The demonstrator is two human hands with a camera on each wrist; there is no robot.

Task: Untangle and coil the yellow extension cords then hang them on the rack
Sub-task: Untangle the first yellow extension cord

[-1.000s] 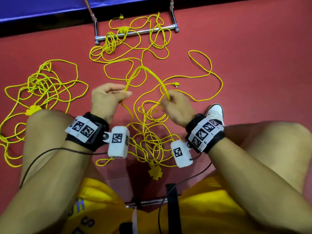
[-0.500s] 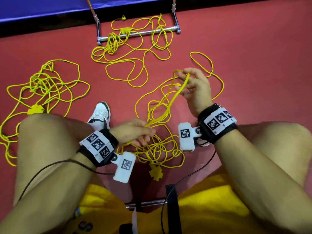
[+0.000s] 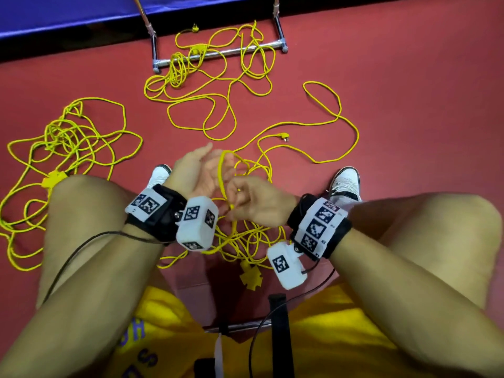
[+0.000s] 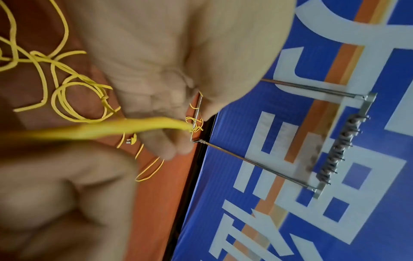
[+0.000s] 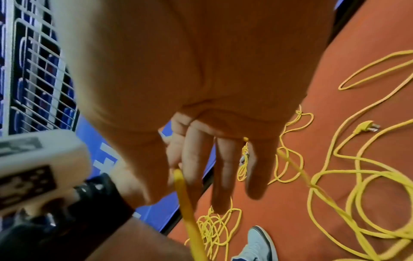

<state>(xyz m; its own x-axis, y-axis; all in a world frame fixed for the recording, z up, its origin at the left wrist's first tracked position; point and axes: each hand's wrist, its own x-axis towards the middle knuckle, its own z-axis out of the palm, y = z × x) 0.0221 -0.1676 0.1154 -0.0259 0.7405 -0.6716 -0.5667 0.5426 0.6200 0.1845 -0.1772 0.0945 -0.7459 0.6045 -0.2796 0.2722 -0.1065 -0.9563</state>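
I sit on the red floor with a tangled yellow extension cord (image 3: 246, 237) heaped between my knees. A raised loop of that cord (image 3: 221, 173) stands between my hands. My left hand (image 3: 201, 173) is lifted with its fingers (image 4: 161, 141) nearly straight, and the cord (image 4: 111, 131) lies across them. My right hand (image 3: 253, 205) pinches the loop's lower end between thumb and forefinger; the cord (image 5: 187, 211) runs down from that pinch. The cord's plug (image 3: 285, 137) lies on the floor beyond my hands, and its socket block (image 3: 251, 274) lies near my lap.
A second tangle (image 3: 68, 137) with its own socket block (image 3: 54, 178) lies to my left. A third tangle (image 3: 185, 66) drapes over the rack's base bar (image 3: 218, 53). The rack's hook bar (image 4: 339, 146) stands against a blue banner (image 4: 290, 176). My shoes (image 3: 345, 184) flank the heap.
My left hand has risen from the floor heap and opened. My right hand has come down and toward it with the cord, so the two hands now meet around a short loop.
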